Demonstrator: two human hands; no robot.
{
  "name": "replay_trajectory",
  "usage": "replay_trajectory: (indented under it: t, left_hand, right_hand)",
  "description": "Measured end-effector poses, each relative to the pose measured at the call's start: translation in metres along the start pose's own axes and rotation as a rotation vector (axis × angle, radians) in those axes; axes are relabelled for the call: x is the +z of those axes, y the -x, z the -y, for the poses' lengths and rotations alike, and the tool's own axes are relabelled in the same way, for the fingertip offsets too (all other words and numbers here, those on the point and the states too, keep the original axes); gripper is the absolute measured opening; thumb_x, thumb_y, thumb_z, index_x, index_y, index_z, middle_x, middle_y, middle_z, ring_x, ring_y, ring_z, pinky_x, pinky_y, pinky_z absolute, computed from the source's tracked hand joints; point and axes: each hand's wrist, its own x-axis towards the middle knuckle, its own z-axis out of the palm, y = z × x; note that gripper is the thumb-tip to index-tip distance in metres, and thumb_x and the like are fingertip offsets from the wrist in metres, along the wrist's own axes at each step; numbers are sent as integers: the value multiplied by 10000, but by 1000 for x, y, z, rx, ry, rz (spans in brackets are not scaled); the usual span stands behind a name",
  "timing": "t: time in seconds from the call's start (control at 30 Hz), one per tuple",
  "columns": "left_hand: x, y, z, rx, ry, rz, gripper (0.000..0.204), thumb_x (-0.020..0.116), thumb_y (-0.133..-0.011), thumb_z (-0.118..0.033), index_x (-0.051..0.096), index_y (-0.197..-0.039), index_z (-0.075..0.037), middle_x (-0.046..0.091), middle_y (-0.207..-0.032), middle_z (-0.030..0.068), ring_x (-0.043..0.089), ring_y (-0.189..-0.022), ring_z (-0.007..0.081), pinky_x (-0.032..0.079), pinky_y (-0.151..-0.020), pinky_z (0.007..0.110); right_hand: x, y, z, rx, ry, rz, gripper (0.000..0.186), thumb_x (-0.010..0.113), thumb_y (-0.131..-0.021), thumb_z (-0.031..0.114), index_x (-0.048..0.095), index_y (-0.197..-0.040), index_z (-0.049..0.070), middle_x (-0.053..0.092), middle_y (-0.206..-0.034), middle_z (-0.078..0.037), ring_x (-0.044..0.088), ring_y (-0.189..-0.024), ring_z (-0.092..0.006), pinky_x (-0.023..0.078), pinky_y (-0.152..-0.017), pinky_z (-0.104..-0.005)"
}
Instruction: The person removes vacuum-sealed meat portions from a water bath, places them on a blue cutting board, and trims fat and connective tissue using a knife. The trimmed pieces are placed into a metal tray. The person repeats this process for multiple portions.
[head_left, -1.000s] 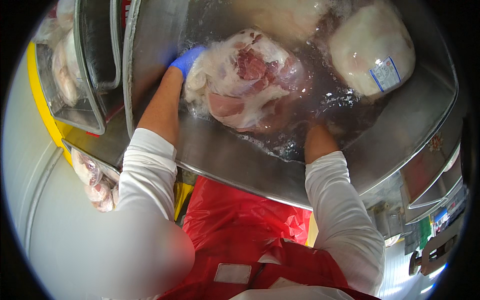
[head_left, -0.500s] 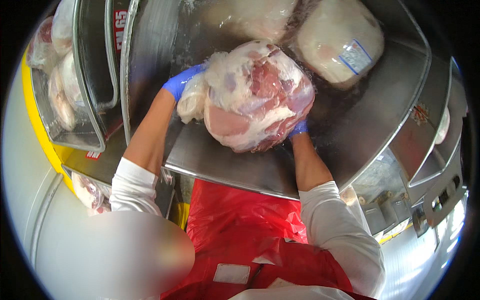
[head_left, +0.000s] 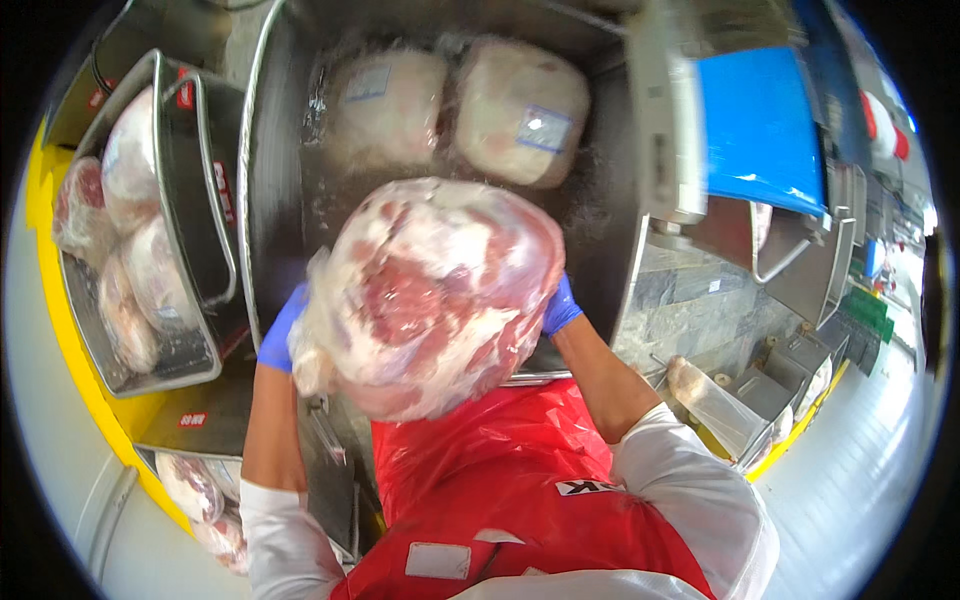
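Between my two blue-gloved hands is a large raw ham (head_left: 440, 290), pink and red with white fat, raised over the near rim of a deep metal bin (head_left: 262, 180). My left hand (head_left: 284, 330) grips its left side, where pale skin or film hangs loose. On the opposite side, my right hand (head_left: 561, 305) is pressed to the meat, its fingers mostly hidden behind it. Deeper in the bin lie two pale wrapped pieces of meat, the left one (head_left: 388, 115) and the right one (head_left: 520, 100), each bearing a blue-edged label.
At the left, a metal tub (head_left: 165, 375) holds several meat pieces (head_left: 135, 230) beside a yellow rail (head_left: 70, 350). More meat (head_left: 190, 487) lies below it. A blue cover (head_left: 760, 130) is at the upper right. Metal containers (head_left: 770, 395) stand on the right over grey tiled floor (head_left: 680, 290).
The ham has come up and toward my body, out over the bin's near rim, with both hands still on it. The view has shifted, showing more of the right side.
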Motion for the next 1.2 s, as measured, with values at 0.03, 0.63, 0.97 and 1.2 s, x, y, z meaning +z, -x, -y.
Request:
replay_trajectory:
  t: [0.03, 0.63, 0.97, 1.2]
  left_hand:
    - [-1, 20, 1, 53, -29, -21, 393, 536, -1073, -309, 607, -1376, -70, 693, -1273, 75, 675, -1113, 220, 548, -1010, 393]
    - [260, 205, -26, 237, 38, 352, 494, 520, -1077, -321, 503, -1479, -34, 604, -1429, 131, 619, -1238, 290, 510, -1068, 425]
    - [471, 105, 16, 779, -600, 199, 621, 734, -913, -295, 518, -1439, -45, 593, -1398, 161, 577, -1268, 269, 504, -1057, 442]
    - [513, -12, 27, 474, 111, 339, 644, 471, -953, -613, 609, -1229, -48, 635, -1086, 131, 601, -936, 310, 520, -825, 492]
  right_hand:
    - [14, 17, 6, -54, 155, 28, 439, 415, -1089, 381, 606, -1340, 77, 670, -1299, -123, 629, -1171, -292, 496, -1072, -461]
    - [178, 285, 222, -175, 236, 162, 545, 445, -1068, 448, 533, -1467, 88, 599, -1448, -115, 581, -1304, -295, 442, -1144, -470]
    - [220, 267, 483, -405, 863, 122, 553, 477, -1065, 430, 542, -1445, 34, 635, -1397, -161, 645, -1233, -297, 491, -1071, -435]
    - [244, 232, 492, -1687, 1961, -369, 500, 559, -980, 250, 547, -1450, 82, 525, -1503, -181, 521, -1330, -430, 422, -1084, -562]
